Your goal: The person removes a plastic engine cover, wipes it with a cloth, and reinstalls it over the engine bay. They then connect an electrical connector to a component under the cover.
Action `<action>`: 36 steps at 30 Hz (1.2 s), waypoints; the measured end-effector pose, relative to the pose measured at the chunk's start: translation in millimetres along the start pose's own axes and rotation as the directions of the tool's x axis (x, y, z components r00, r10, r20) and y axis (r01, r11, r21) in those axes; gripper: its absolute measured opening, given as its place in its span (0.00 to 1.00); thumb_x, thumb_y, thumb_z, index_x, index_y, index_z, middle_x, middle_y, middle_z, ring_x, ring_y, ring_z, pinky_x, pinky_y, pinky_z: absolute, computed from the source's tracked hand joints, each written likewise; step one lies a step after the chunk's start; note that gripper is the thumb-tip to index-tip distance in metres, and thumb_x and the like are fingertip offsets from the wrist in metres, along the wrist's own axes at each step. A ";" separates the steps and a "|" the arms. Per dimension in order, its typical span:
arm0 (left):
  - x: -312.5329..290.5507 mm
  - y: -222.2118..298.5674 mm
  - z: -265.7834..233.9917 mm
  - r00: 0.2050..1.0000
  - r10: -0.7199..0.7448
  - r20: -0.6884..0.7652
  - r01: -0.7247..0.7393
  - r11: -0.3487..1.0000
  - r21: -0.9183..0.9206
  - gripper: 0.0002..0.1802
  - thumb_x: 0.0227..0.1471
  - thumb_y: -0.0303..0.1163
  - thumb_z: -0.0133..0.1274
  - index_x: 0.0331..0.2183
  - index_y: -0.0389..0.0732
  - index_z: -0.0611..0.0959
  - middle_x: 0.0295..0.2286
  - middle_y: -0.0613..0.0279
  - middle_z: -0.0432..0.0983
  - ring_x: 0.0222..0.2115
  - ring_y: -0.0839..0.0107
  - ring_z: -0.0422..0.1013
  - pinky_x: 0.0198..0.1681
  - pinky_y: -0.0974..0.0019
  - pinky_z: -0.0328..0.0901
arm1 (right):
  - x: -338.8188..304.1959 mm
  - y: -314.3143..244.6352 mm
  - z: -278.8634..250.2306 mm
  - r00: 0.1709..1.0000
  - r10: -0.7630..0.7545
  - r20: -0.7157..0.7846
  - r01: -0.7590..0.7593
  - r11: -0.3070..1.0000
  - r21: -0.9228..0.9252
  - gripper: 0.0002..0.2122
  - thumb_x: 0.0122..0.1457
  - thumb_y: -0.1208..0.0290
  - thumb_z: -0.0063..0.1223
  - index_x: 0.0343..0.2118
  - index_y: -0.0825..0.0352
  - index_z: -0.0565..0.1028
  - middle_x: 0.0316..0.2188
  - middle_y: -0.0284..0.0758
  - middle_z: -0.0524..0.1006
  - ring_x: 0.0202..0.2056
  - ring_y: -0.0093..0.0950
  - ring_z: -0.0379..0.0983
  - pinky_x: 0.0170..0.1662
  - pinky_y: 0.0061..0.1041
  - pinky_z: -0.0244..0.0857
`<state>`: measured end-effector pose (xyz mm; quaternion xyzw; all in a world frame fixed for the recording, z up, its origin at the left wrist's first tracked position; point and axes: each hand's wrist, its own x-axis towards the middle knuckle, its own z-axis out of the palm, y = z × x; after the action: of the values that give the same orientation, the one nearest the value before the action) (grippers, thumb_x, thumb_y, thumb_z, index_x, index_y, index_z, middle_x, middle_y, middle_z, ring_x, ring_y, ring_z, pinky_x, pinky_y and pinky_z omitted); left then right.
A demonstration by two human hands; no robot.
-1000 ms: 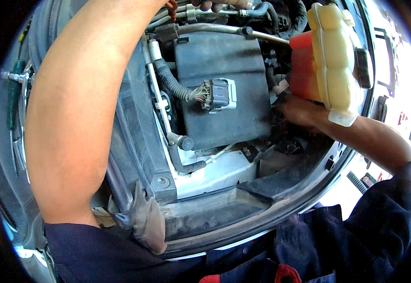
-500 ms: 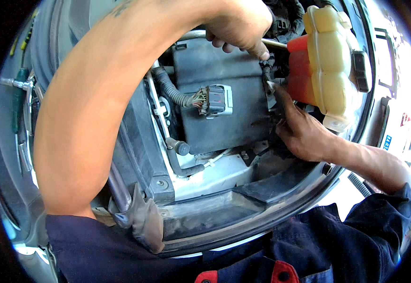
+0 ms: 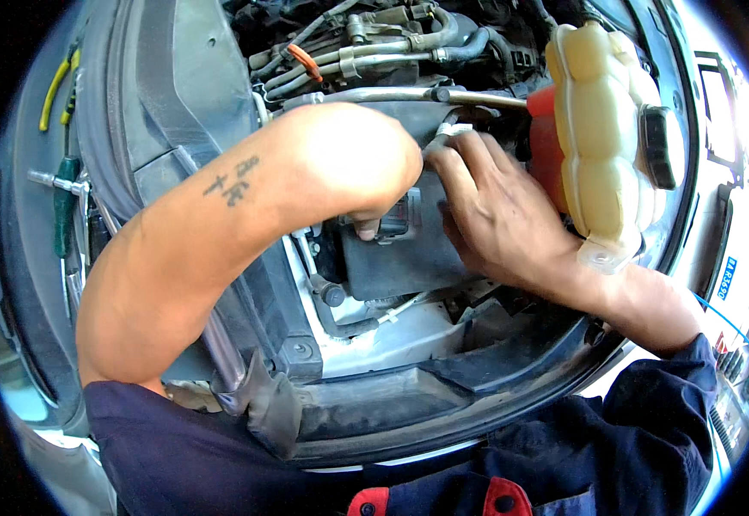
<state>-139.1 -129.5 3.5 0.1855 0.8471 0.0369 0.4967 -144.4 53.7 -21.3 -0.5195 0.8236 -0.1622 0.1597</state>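
Note:
A flat dark box [image 3: 409, 268] sits in a car's engine bay. On it lies a black multi-pin wiring connector [image 3: 405, 215] with a pale edge. My left hand [image 3: 370, 176] arches over the connector's cable side; its fingers are curled down, one fingertip showing beside the connector, and what they grip is hidden. At the box's far right corner, my right hand [image 3: 495, 202] is closed, fingers bent round a grey-white plug [image 3: 454, 130] on a dark cable. The thumb side is partly hidden.
A yellowed coolant tank [image 3: 602, 129] with a black cap stands right of my right hand. Metal pipes [image 3: 409, 93] cross beyond the box. A ratchet [image 3: 61, 182] and a green-handled screwdriver [image 3: 65, 219] lie at the far left. The front panel [image 3: 383, 404] curves nearest me.
My left hand has come back from the box's far right corner to above the connector. My right hand has moved up and left, onto the grey-white plug. The view has shifted, showing more engine.

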 end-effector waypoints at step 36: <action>-1.3 -29.8 4.7 0.963 0.238 0.125 -0.211 0.957 -0.201 0.38 0.33 0.39 0.69 0.46 0.32 0.74 0.31 0.43 0.78 0.35 0.50 0.75 0.39 0.57 0.69 | -13.3 6.6 -11.0 0.983 0.035 0.181 -0.076 0.972 0.223 0.22 0.53 0.65 0.60 0.44 0.71 0.63 0.28 0.47 0.72 0.34 0.45 0.71 0.43 0.40 0.63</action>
<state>-142.8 -158.2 -5.1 0.2358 0.7742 0.1580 0.5657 -149.0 69.5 -13.0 -0.4867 0.7962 -0.2050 0.2952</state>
